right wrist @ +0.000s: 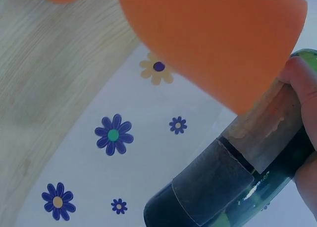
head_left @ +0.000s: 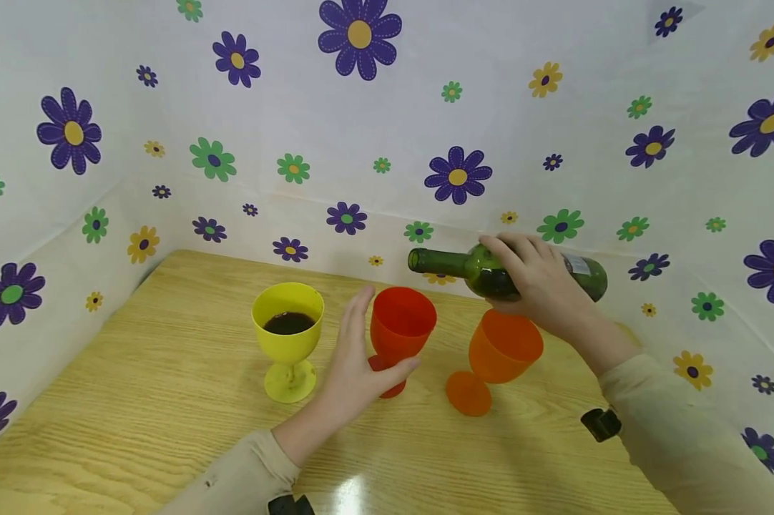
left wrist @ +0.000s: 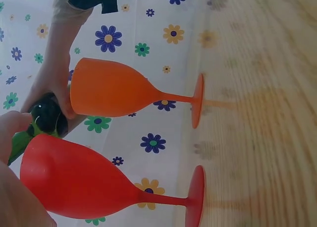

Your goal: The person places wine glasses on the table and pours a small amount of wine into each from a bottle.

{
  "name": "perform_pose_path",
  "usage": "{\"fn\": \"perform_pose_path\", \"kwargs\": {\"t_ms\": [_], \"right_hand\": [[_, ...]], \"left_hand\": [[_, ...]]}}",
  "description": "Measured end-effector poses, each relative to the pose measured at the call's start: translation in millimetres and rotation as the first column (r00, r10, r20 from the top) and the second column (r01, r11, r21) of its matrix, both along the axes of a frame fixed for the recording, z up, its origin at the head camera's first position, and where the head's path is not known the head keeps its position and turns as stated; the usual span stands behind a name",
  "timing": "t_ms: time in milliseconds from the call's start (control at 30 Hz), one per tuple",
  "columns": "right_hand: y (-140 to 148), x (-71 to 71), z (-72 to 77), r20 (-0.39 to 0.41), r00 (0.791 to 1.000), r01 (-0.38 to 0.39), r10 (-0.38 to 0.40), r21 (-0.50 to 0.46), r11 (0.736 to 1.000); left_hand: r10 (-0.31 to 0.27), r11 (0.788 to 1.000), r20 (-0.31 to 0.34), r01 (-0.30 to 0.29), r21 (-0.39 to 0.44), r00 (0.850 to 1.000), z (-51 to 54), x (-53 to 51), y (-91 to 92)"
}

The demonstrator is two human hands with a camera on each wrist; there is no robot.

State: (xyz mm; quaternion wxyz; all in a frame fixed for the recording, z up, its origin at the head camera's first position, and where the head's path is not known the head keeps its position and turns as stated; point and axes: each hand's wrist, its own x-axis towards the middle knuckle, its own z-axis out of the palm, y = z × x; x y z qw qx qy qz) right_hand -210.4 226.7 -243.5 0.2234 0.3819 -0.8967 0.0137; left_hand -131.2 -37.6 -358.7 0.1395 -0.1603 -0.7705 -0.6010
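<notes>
Green glass wine bottle hangs in the air near the back edge of the wooden worktop, toward the right, tipped almost level with its open mouth pointing to the left. The right hand holds it, fingers and thumb curled round the body; the right wrist view shows a dark label near its base. Just in front of that hand an orange goblet stands upright on its foot, its rim close to the hand; whether they touch cannot be told. To its left on the worktop stands a red goblet, also upright. The left hand is beside the red goblet, fingers straight and thumb spread wide, the thumb passing in front of the lower bowl; contact with the goblet is unclear. Farther toward the left edge a yellow goblet stands upright, with dark liquid in its bowl. Both forearms wear beige sleeves, with a black strap at each wrist. Beyond the back edge rises a white cloth printed with purple, green and yellow flowers.
</notes>
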Motion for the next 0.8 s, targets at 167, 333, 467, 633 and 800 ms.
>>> {"fn": "perform_pose_path", "kwargs": {"t_ms": [167, 333, 467, 633, 800], "right_hand": [[9, 0.7, 1.8, -0.017, 1.0, 0.004, -0.003, 0.061, 0.998], [13, 1.0, 0.9, -0.023, 1.0, -0.006, 0.008, 0.08, 0.997], [16, 1.1, -0.8, -0.03, 0.999, -0.011, 0.014, 0.095, 0.995], [18, 0.1, -2.6, -0.053, 0.998, -0.026, 0.033, 0.122, 0.992], [18, 0.3, -3.0, -0.042, 0.999, -0.024, 0.029, 0.122, 0.992]], "left_hand": [[-0.003, 1.0, 0.066, 0.0, 0.031, 0.998, 1.6, -5.9, 4.9], [-0.016, 0.998, 0.087, 0.011, 0.062, 0.996, 1.7, -10.2, 7.5], [-0.016, 0.998, 0.092, 0.01, 0.064, 0.996, 1.4, -13.1, 9.4], [-0.01, 0.998, 0.102, 0.004, 0.059, 0.995, 2.4, -16.0, 11.6], [0.0, 0.998, 0.109, -0.007, 0.058, 0.994, 3.3, -18.1, 12.9]]}}
